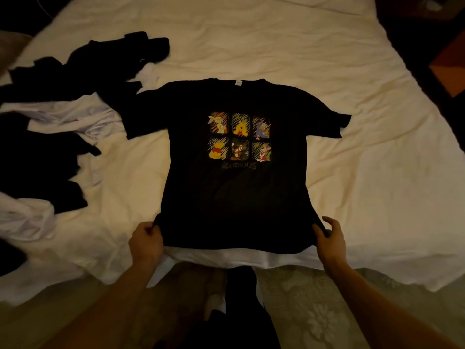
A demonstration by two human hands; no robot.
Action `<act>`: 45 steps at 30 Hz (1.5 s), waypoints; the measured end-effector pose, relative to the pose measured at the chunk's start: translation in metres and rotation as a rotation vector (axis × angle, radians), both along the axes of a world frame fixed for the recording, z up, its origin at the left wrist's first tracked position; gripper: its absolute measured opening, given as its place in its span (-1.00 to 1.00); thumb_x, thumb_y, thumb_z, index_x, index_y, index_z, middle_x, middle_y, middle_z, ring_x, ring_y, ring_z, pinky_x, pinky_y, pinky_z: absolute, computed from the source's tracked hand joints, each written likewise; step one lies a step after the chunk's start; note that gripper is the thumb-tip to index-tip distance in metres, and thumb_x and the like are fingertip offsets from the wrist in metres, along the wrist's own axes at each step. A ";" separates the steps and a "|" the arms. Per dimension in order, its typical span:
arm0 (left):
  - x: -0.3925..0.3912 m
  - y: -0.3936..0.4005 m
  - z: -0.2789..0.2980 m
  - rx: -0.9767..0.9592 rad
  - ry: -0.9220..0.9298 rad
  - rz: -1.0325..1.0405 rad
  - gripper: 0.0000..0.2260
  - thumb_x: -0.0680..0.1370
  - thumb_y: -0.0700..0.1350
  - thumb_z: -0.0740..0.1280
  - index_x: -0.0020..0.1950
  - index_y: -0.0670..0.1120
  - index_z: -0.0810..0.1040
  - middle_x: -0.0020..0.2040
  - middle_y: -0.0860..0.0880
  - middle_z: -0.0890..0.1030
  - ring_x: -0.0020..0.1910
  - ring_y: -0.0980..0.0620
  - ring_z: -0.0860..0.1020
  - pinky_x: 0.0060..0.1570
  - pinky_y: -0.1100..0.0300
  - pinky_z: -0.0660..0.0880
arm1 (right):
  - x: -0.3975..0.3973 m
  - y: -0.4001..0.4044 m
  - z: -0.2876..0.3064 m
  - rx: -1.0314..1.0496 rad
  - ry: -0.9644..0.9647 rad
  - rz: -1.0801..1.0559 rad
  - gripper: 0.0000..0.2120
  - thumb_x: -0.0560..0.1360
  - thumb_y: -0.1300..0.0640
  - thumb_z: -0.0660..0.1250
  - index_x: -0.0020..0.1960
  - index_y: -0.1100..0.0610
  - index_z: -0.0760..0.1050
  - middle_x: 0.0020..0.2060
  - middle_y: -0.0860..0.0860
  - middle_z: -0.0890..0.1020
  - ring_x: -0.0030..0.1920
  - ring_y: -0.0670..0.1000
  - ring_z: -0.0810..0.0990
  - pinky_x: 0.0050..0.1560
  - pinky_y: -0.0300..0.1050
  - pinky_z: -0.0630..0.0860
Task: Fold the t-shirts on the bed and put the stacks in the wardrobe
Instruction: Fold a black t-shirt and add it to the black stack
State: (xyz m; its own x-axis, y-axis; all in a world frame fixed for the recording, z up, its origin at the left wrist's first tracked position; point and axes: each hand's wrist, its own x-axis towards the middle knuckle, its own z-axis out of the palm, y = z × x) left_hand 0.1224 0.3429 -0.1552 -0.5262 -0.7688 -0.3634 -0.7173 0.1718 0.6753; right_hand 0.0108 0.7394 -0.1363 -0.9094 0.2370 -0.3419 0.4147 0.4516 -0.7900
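A black t-shirt [236,192] with a print of several cartoon panels lies spread flat, front up, in the middle of the bed, collar away from me. My left hand [146,241] grips its bottom left corner. My right hand [328,239] pinches the bottom right corner with thumb and fingers. The hem sits at the bed's near edge, both sleeves spread out to the sides.
A loose pile of black and white t-shirts [50,127] covers the left side of the bed. The white bedsheet [352,172] is bare on the right and at the far end. Patterned floor [314,306] lies below the bed's near edge.
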 end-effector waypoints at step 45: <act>0.055 -0.013 -0.036 0.225 0.699 0.028 -0.82 0.63 -0.29 0.23 0.17 -0.18 0.57 -0.13 -0.11 0.59 -0.24 -0.01 0.53 -0.22 0.19 0.51 | 0.049 0.054 -0.050 -0.268 0.235 0.196 -0.72 0.50 0.36 0.38 0.18 0.23 0.46 0.06 0.15 0.58 0.02 0.14 0.62 -0.16 -0.26 0.65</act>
State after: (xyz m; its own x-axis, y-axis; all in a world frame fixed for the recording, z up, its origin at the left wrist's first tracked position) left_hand 0.1773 0.3303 -0.1917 -0.6738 -0.7320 -0.1004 -0.1080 -0.0369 0.9935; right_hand 0.0594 0.7934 -0.1859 -0.9892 -0.0178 -0.1456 0.1354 0.2695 -0.9534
